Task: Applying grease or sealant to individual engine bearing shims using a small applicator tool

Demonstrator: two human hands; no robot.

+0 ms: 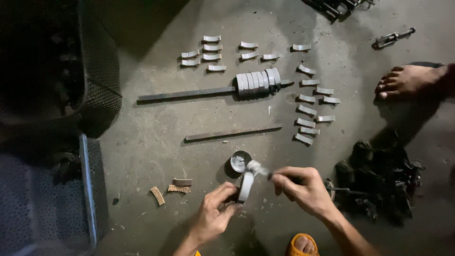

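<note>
Concrete floor, near edge: my left hand clamped on curved grey shoe; right hand pinching brush against it, beside small tin.

Floor: grey concrete, dusty, with small scraps.
Curved metal pieces: laid out in loose rows at the top and down the right side.
Long bar: lies flat, with a stack of curved pieces threaded on its right end.
Shorter bar: flat, below the long one.
Brown lining strips: three, lower left.
Baskets: mesh, left edge.
Dark parts heap: right.
Bare foot: another person's, upper right.
</note>
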